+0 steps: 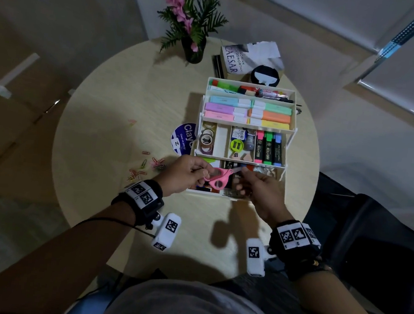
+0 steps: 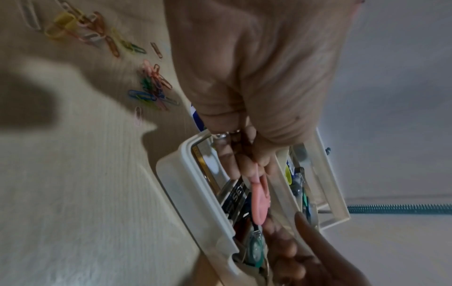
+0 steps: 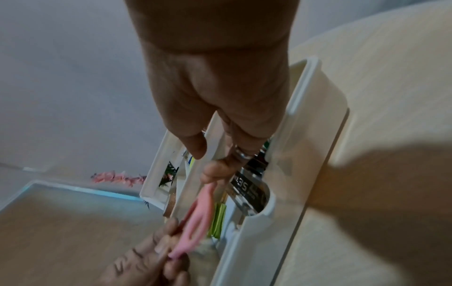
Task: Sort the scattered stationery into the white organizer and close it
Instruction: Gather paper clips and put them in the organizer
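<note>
The white organizer (image 1: 294,109) stands open on the round table, its tiered trays fanned out and filled with highlighters, tape rolls and markers. Pink scissors (image 1: 220,176) hang just above the lowest tray (image 2: 190,193). My left hand (image 1: 194,172) grips the pink handles (image 2: 259,201), and my right hand (image 1: 251,183) pinches the blade end (image 3: 208,191). In both wrist views the scissors lie lengthwise over the bottom compartment (image 3: 300,135), which holds a black box and green notes. Coloured paper clips (image 1: 147,166) lie scattered left of the organizer.
A blue round sticker (image 1: 183,138) lies against the organizer's left side. Behind it stand a vase of pink flowers (image 1: 194,48), a book (image 1: 249,58) and a black round container (image 1: 265,75). A dark chair (image 1: 369,233) sits to the right.
</note>
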